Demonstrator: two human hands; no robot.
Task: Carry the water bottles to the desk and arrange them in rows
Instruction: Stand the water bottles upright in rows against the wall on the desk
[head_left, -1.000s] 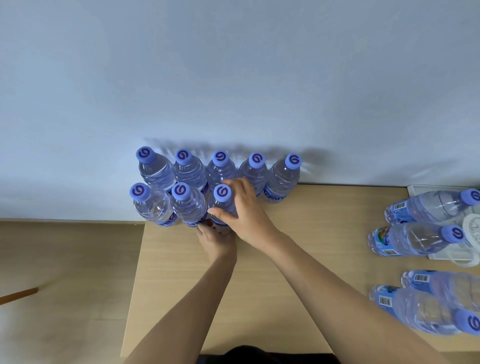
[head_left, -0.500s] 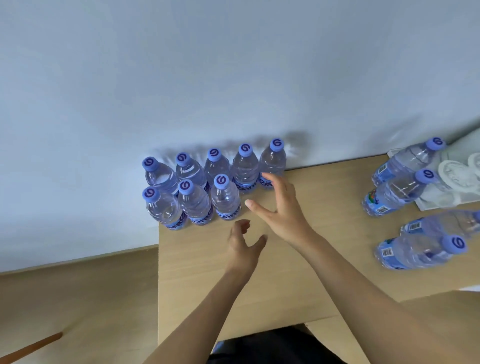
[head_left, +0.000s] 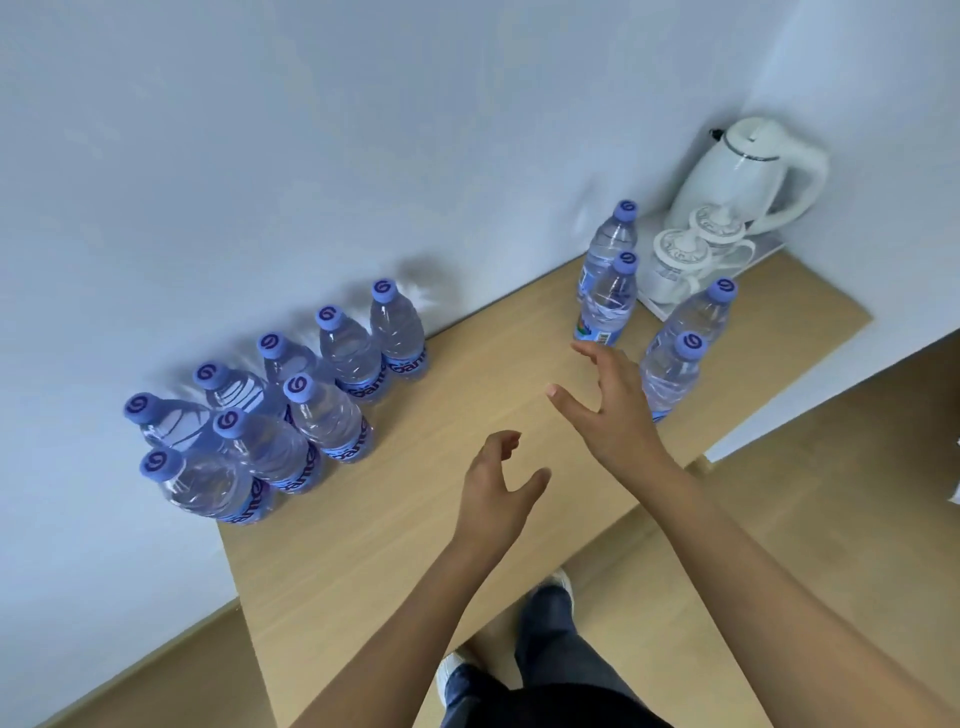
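Several clear water bottles with blue caps stand in two rows (head_left: 291, 415) at the left end of the wooden desk (head_left: 395, 525), against the wall. Several more bottles stand loosely grouped (head_left: 670, 374) at the right end. My right hand (head_left: 608, 410) hovers open over the desk, fingers spread, close to the nearest right-hand bottle (head_left: 605, 301) without touching it. My left hand (head_left: 498, 488) hangs open above the middle of the desk, holding nothing.
A white electric kettle (head_left: 748, 171) and two white lidded cups (head_left: 685, 260) sit on a white tray at the desk's far right corner, behind the loose bottles. White walls bound the desk at the back and right. My legs and shoes show below on the wooden floor.
Both hands let go of the front-row bottle and drew away. My view and my right hand swung right toward the loose bottles; the kettle came into sight.
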